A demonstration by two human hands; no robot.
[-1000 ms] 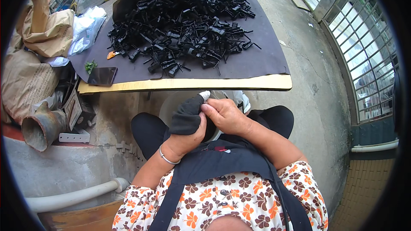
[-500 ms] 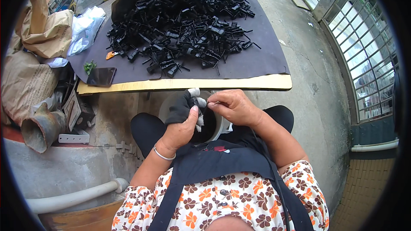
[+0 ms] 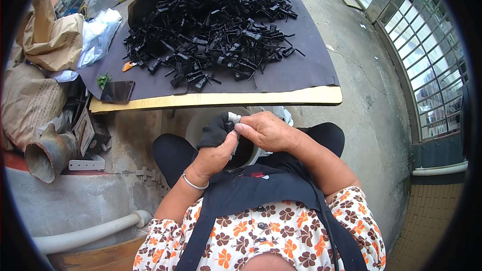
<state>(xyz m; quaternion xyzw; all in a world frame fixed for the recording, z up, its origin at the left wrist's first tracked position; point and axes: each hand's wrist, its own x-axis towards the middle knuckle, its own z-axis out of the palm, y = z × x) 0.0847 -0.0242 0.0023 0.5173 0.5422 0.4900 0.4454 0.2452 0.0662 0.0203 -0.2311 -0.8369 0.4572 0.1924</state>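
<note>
My left hand (image 3: 215,143), in a dark glove with bare thumb and white wraps on the fingertips, is closed over the bucket. A small black plastic part (image 3: 230,126) shows in its fingers, mostly hidden. Against those fingertips, my bare right hand (image 3: 268,130) pinches with thumb and forefinger; what lies in that pinch is covered. Below both hands, a pale bucket (image 3: 193,128) with a dark inside stands between my knees. Beyond them, a large heap of black plastic parts (image 3: 211,40) with thin prongs covers much of the table.
The table (image 3: 301,78) has a grey cover and a yellow front edge. On its left lie a phone (image 3: 118,91), a green sprig (image 3: 104,80) and an orange-handled item (image 3: 129,65). Brown paper bags (image 3: 35,100) and a rusty pipe piece (image 3: 47,155) crowd the left. A barred gate (image 3: 427,45) stands right.
My right hand has moved slightly left and down, closing against the left fingertips. The left hand has turned a little, and the small black part is now more hidden.
</note>
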